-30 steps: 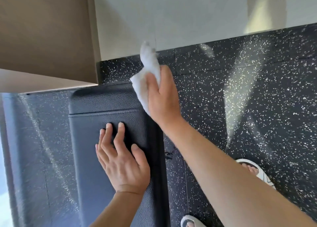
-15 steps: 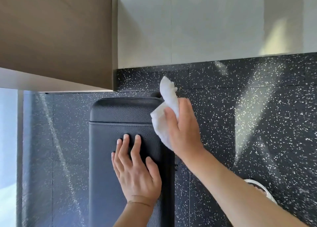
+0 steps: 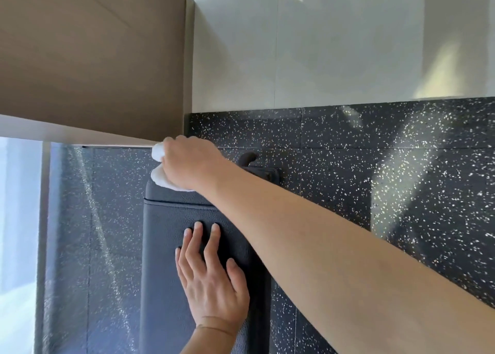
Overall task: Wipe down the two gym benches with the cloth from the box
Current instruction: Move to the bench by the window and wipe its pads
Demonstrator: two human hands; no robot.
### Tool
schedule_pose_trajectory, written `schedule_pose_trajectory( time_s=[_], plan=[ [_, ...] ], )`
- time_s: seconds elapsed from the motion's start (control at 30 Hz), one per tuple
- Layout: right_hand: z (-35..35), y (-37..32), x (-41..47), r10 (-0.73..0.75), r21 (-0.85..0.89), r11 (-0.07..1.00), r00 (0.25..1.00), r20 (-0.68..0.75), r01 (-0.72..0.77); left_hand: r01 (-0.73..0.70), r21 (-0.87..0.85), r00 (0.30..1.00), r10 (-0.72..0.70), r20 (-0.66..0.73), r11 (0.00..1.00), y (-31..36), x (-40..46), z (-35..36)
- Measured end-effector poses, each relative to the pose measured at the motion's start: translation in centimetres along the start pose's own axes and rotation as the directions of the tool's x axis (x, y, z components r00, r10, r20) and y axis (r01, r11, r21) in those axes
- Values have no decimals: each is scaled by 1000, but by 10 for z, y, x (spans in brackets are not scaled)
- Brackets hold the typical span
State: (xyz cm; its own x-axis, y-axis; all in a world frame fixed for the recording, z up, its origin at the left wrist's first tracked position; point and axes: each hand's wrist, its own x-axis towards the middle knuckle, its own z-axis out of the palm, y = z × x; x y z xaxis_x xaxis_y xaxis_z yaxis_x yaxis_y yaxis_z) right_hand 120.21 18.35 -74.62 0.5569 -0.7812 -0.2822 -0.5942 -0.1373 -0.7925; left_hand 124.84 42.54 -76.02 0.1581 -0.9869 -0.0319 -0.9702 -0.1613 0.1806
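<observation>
Black textured vinyl padding covers the long gym bench, which runs away from the viewer up the middle of the picture. Nearest the camera, the person's left hand lies flat on the bench top, fingers straight and slightly spread, holding nothing. Farther along, the bare right arm reaches diagonally across from the lower right. At the far end of the bench the right hand curls its fingers round a crumpled white cloth, pressing it onto the rounded end pad beyond a stitched seam. Only small bulges of cloth show at the left of the fist. Beneath and beyond the bench lies black rubber flooring with white flecks, streaked with sunlight. Farthest away stands a pale grey wall, with a brown panel to its left.
</observation>
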Motion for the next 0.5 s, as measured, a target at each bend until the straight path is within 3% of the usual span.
schedule_pose_trajectory(
  time_s=[0.13, 0.23, 0.33, 0.5],
  plan=[
    [-20, 34, -38, -34, 96, 995, 999, 16, 33, -5, 32, 1000, 4, 14, 999, 1, 1, -1],
    [-18, 82, -93, 49, 229, 973, 979, -200, -2, -1, 23, 1000, 1, 12, 1000, 0, 0, -1],
    [16, 99, -150, 268, 423, 901, 887, -376, -93, 0, 11, 1000, 0, -5, 1000, 1, 0, 0],
    [63, 71, -166, 527, 687, 722, 714, -461, -89, 5, -2, 1000, -5, -13, 1000, 2, -1, 0]
  ],
)
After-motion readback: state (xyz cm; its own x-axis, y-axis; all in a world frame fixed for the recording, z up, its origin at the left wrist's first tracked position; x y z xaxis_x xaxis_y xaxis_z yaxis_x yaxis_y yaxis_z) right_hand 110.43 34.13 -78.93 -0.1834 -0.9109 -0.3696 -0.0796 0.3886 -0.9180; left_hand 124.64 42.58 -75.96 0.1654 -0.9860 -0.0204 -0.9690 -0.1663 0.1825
